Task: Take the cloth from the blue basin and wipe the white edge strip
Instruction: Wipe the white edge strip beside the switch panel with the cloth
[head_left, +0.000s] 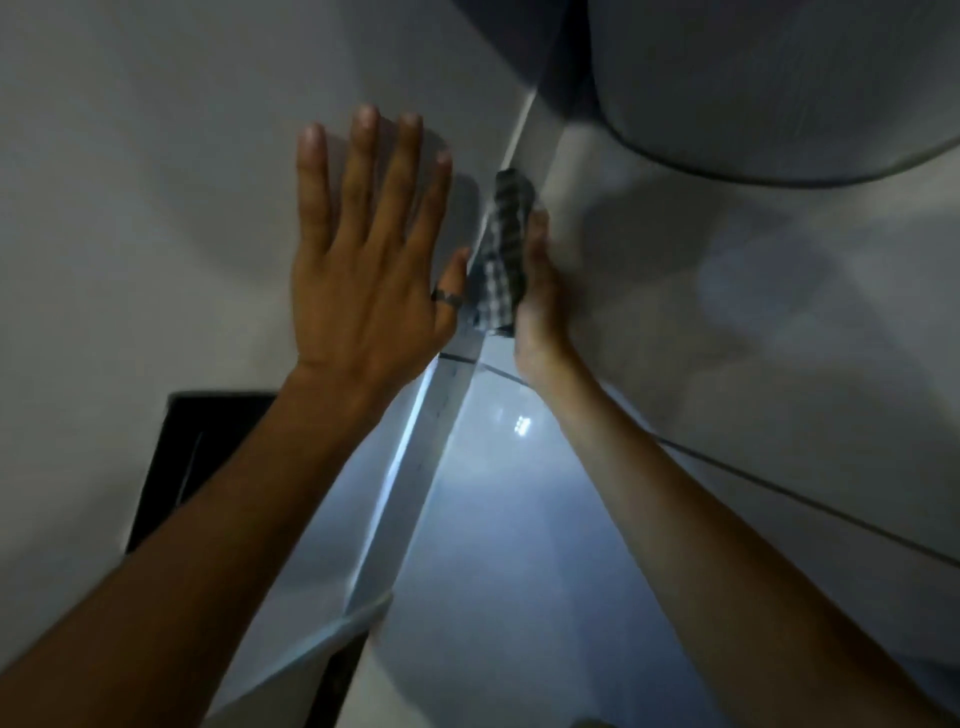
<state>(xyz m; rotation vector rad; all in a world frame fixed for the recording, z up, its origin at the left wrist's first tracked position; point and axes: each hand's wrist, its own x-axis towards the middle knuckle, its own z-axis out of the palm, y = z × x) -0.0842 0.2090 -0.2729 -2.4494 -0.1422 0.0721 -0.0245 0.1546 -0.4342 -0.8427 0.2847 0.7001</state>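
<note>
Head view: cloth (503, 254) is pressed by right hand (537, 291) on strip (415, 457), running away lengthwise; left hand (363, 249) is spread flat alongside, empty.

I read this as a domestic interior — dim, with pale glossy wall tiles (753, 322) divided by dark grout lines, a plain white wall (130, 182), a white corner strip (415, 457) and a rounded white tank-like body (779, 78) overhead — possibly a bathroom.

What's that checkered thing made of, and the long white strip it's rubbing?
The cloth looks like soft woven fabric: checkered, bunched into folds under the right hand. The strip looks hard and smooth, perhaps plastic or painted metal: straight edges, bright sheen.
</note>
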